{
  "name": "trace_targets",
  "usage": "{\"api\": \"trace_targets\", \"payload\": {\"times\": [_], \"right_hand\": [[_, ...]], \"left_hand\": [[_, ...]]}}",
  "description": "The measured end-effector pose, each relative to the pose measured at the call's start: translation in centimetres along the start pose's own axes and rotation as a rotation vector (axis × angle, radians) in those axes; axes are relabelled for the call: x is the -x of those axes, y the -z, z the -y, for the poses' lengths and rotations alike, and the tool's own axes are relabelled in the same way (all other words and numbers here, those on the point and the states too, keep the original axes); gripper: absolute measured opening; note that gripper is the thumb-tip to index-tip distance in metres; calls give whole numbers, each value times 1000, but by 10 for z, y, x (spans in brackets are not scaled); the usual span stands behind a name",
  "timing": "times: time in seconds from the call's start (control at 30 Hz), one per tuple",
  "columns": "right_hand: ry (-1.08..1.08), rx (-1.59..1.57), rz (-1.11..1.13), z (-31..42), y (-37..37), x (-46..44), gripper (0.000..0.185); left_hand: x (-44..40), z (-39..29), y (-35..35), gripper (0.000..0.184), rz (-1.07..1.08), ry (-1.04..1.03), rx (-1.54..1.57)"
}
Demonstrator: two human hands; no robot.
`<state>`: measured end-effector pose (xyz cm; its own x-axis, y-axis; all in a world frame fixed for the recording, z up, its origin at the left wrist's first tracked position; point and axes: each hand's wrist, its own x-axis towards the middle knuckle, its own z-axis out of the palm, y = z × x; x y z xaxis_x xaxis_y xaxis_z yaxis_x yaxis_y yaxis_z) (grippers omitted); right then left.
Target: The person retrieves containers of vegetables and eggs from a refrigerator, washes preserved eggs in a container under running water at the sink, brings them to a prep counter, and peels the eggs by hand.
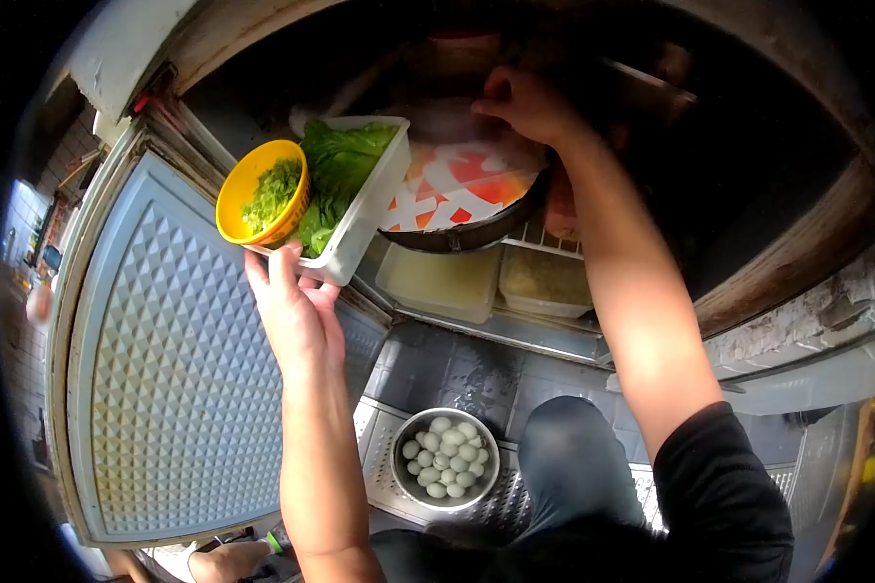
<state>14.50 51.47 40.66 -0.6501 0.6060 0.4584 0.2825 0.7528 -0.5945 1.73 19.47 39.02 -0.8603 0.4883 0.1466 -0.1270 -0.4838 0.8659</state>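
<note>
My left hand [299,316] grips the lower edge of a white plastic container [377,199] holding green lettuce leaves [338,175]. A yellow bowl [231,204] of chopped greens [272,192] leans at the container's left side, its base close to my thumb. Inside the open refrigerator, my right hand [527,105] has curled fingers above a round dark pan [472,233]. An orange, red and white patterned cover [462,183] lies over that pan, with something pale and translucent behind it. Whatever the right fingertips pinch, if anything, is lost in shadow.
The refrigerator door [185,360] stands open on the left. Two lidded tubs [439,282] sit on the shelf below the pan. On the floor by my knee is a metal bowl [399,464] of pale eggs [447,457]. Another person's foot [228,562] shows at lower left.
</note>
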Motion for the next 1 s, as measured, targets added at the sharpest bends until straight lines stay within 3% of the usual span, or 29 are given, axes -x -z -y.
{"api": "trace_targets", "payload": {"times": [0.13,0.2,0.3,0.33,0.4,0.5,0.57,0.67,0.73,0.8,0.9,1.0], "right_hand": [[-18,24,9,-4,1,-4,34],[-7,42,7,-4,0,-5,34],[148,118,-299,4,-10,11,34],[102,125,-316,7,-9,19,36],[9,140,-343,31,2,44,39],[-40,-65,-133,56,11,88,45],[32,-179,-143,62,6,105,46],[106,-304,-89,54,-4,110,53],[230,-303,-169,55,-9,112,54],[201,-289,-158,56,-12,113,50],[195,-261,-225,60,-24,116,46],[130,-256,-305,73,-40,118,47]], "left_hand": [[-3,-1,-2,66,20,6,14],[-5,-1,-1,64,22,23,20],[-9,2,4,46,28,56,39],[-13,3,8,39,30,68,48],[-27,8,24,43,41,131,64],[-35,9,21,42,105,203,100],[-30,2,-1,42,144,173,134],[-50,4,1,41,207,264,110],[-77,15,13,45,284,333,29],[-70,11,-11,52,145,253,-63],[-86,13,-20,63,114,273,-75],[-92,19,-38,72,-133,179,-138]]}}
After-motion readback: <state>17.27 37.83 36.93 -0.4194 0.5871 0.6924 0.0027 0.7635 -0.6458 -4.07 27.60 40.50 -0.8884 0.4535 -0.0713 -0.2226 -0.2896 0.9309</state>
